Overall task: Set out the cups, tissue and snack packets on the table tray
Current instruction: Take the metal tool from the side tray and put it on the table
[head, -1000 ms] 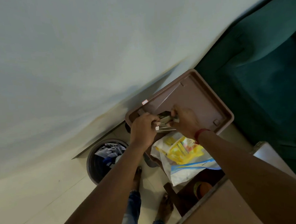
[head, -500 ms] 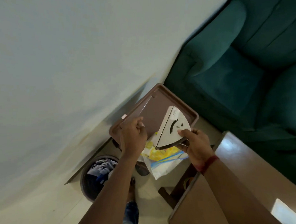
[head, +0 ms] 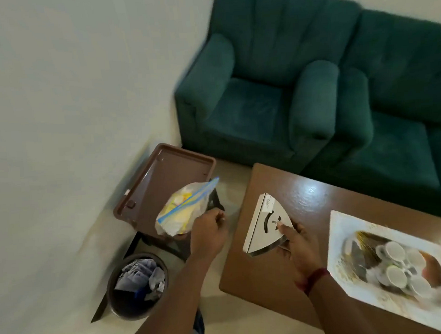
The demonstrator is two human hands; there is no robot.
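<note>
So since half a second back the view has swung right off the wall, and the fan-shaped tissue holder (head: 266, 226) has come off the brown tray (head: 163, 186) and now sits over the wooden table (head: 287, 274), while the zip bag of snack packets (head: 184, 211) has been lifted up. Biggest stuff first: 2 teal armchairs (head: 268, 85) at the far side, just background. Then 1 table near right, which is where everything's headed I guess. 1 white square tray (head: 349, 236) lies on it at the right, with what looks like 4 white cups (head: 401, 266) clustered in the middle, blurry so don't quote me. 1 brown tray on a stand to the left, tilted, nothing left in it. 1 bin (head: 137, 284) near left, full of crumpled paper. The right hand (head: 295, 245) pinches the holder by its curved near edge, thumb on top, probably to carry it flat toward the white tray. The left hand (head: 208, 235) is closed on the bag's bottom corner, so it hangs sideways above the brown tray.
</note>
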